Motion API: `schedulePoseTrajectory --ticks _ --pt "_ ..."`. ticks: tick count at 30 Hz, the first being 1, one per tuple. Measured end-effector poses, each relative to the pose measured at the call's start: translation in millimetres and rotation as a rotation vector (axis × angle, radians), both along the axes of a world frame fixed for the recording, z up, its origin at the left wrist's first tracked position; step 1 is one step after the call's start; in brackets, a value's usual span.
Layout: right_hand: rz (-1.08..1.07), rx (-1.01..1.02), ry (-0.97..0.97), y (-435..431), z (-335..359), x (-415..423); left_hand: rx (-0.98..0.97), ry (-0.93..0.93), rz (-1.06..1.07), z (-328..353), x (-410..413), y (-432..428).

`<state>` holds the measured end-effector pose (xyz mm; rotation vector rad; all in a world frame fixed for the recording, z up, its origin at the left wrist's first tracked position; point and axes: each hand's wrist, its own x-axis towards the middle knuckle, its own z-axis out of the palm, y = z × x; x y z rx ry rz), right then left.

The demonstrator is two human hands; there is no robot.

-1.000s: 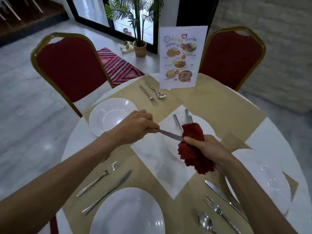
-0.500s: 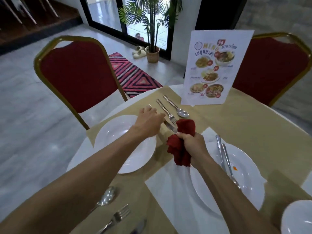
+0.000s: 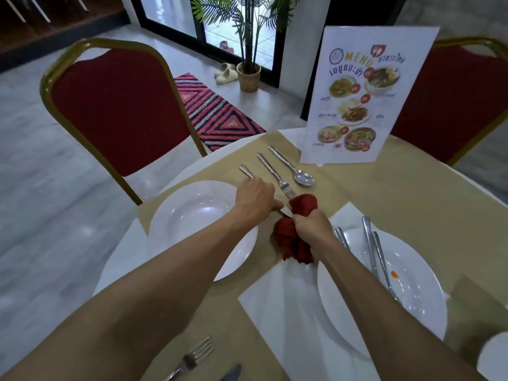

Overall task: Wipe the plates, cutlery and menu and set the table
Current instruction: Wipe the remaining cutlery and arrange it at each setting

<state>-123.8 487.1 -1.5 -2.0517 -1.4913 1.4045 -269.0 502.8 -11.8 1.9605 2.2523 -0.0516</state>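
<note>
My left hand [image 3: 257,198] grips a table knife [image 3: 246,171] low over the beige placemat [image 3: 357,193], beside a white plate [image 3: 198,215]. The knife's handle end sticks out past my knuckles and its blade tip [image 3: 287,213] shows at my fingers. My right hand [image 3: 312,225] grips a crumpled red cloth [image 3: 295,243] right at that blade tip. A fork [image 3: 276,176] and a spoon [image 3: 292,166] lie parallel just beyond. The menu card [image 3: 365,97] stands upright behind them. A second white plate [image 3: 406,295] at the right carries several pieces of cutlery [image 3: 373,251] and an orange speck.
Two red chairs with gold frames stand at the far side, one at the left [image 3: 118,105], one at the right [image 3: 461,100]. A white napkin [image 3: 288,309] lies under the right plate. A fork [image 3: 192,358] and a knife tip lie at the near edge. Part of a third plate [image 3: 494,356] shows lower right.
Both hands moved from the table's middle to the far-left setting, carrying knife and cloth. The knife now lies low beside the fork and spoon, and the view has shifted closer.
</note>
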Motion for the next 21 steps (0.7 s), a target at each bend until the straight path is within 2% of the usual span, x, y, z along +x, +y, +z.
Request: schedulePoseTrajectory --ticks 5,10,13,15,17,21 --pt "0.075 0.156 -0.093 -9.9 21.0 13.2 0.017 0.005 0.019 -1.7 2.6 -3.9" --pt "0.06 0.233 0.021 -26.0 55.1 47.8 0.045 -0.036 0.039 6.6 6.1 -5.3" --pt "-0.051 0.212 0.132 -37.8 67.7 87.1 0.133 -0.105 0.075 18.4 10.1 -8.1" --pt "-0.127 0.228 0.135 -46.4 74.7 117.9 0.205 -0.189 0.095 25.3 19.7 -12.2" --pt "-0.192 0.193 0.175 -57.3 74.6 145.6 0.23 -0.258 0.026 29.6 38.5 -20.8" --pt "-0.264 0.095 0.136 -86.3 64.8 185.2 0.154 -0.364 -0.34 29.1 95.6 -45.2"
